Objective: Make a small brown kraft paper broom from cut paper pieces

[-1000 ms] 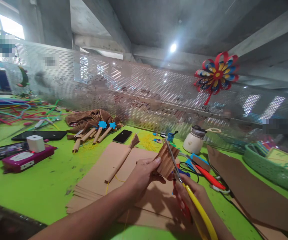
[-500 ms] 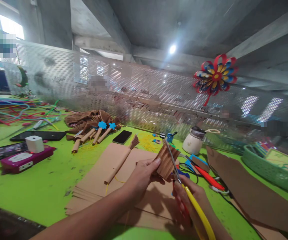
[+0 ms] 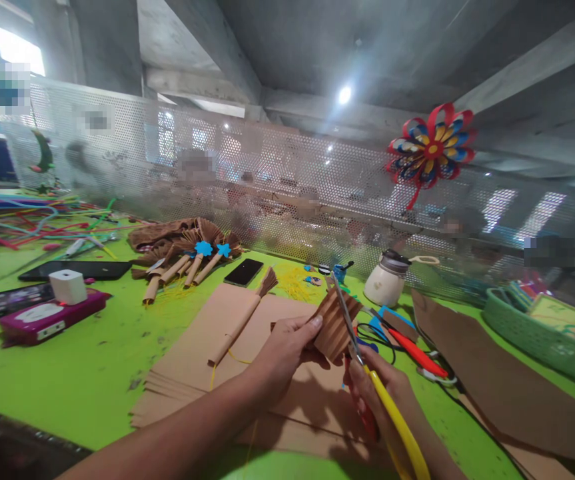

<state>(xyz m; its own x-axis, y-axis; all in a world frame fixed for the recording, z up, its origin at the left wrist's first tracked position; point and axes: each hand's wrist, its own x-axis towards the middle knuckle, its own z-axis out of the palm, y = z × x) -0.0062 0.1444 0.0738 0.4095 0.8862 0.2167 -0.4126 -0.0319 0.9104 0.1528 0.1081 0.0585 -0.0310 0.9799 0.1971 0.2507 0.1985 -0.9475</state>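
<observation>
My left hand (image 3: 292,343) pinches a folded piece of brown striped paper (image 3: 331,327) between thumb and fingers. In my right hand (image 3: 380,383) is a pair of scissors (image 3: 401,427) with yellow and red handles, its blades lying across the right part of the paper. Beneath both hands is a stack of flat brown paper sheets (image 3: 192,367). A rolled brown paper stick (image 3: 237,330) with a frayed end and yellow string rests on the stack, left of the paper.
Several brown paper fans (image 3: 202,260) with blue flower shapes lie at the back. Around them are a black phone (image 3: 244,273), a white jug (image 3: 384,283), a red glue gun (image 3: 420,353) and a green basket (image 3: 542,343). A purple power strip (image 3: 52,320) sits left. A perforated screen (image 3: 267,180) stands behind.
The scissors and striped paper have shifted very slightly, with the blades still across the paper. Both hands keep their holds.
</observation>
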